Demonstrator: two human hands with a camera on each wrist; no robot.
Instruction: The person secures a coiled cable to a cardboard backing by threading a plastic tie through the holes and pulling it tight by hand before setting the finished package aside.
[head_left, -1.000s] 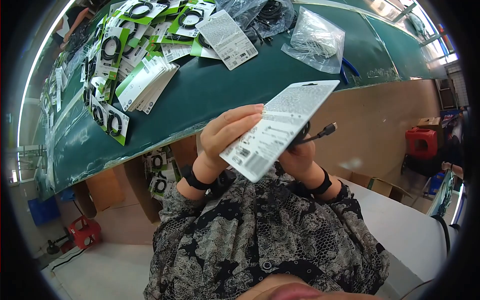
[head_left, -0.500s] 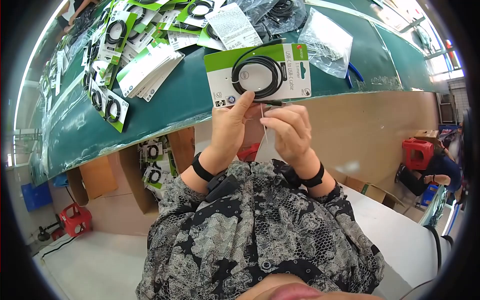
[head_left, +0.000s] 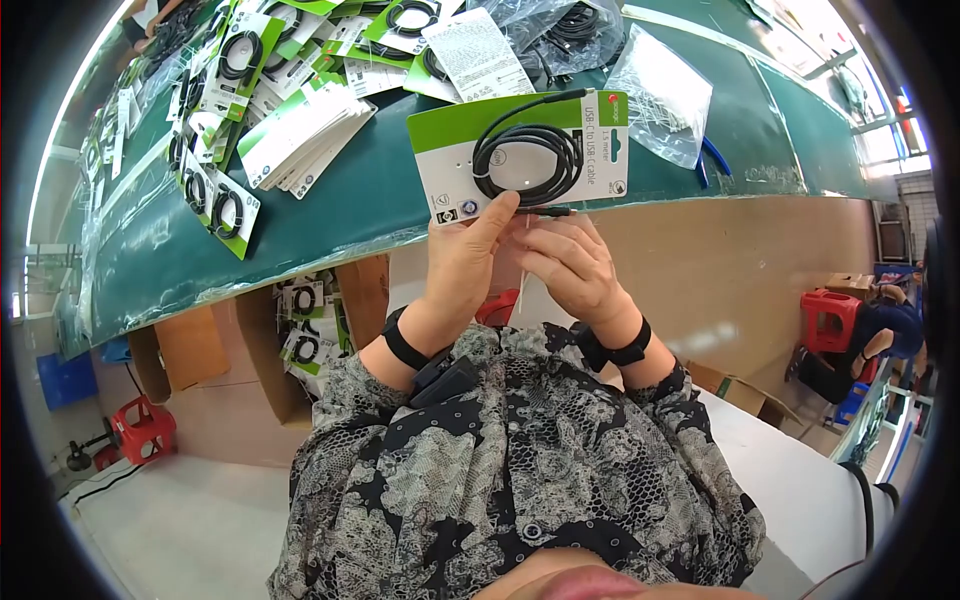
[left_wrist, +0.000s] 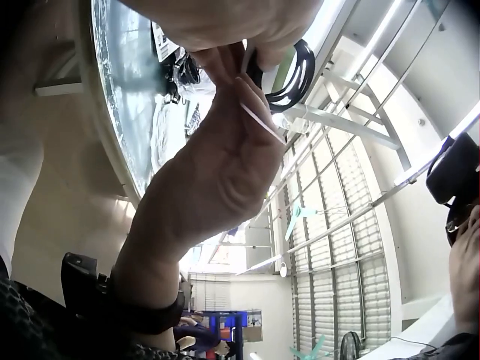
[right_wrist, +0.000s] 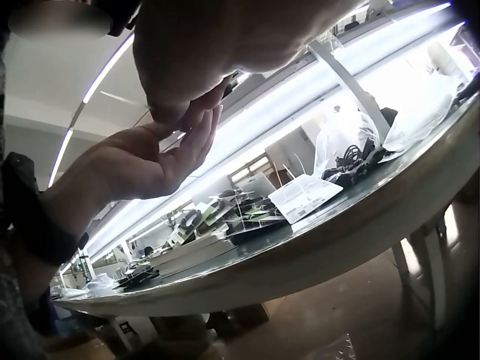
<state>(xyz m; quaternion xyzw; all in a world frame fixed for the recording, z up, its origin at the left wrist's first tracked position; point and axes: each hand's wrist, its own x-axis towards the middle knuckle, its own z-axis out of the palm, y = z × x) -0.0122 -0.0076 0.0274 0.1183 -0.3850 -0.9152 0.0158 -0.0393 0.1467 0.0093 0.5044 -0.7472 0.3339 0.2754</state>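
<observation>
A green and white packaging card (head_left: pixel 445 160) faces up in the head view, printed "USB-C to USB-C cable". On its front lies a coiled black cable (head_left: pixel 575 165). My left hand (head_left: pixel 458 268) grips the card's lower edge, thumb on the front by the coil. Just below the card, my right hand (head_left: pixel 578 268) pinches a thin white cable tie (head_left: pixel 522 288), its fingertips close to the left hand's. In the left wrist view the tie (left_wrist: pixel 259 121) runs along my right hand (left_wrist: pixel 217 161). The right wrist view shows my left hand (right_wrist: pixel 135 161), with the card mostly hidden.
Many carded cables (head_left: pixel 240 60) are heaped on the green table (head_left: pixel 330 220), beside a stack of cards (head_left: pixel 305 140). A plastic bag of white ties (head_left: pixel 660 95) and blue-handled pliers (head_left: pixel 713 160) lie at right. Below is a carton (head_left: pixel 265 350) with more carded cables.
The card was tilted with its printed back showing, then turned so its cable side faces up. My right hand came under its lower edge with the white tie and has since moved slightly closer.
</observation>
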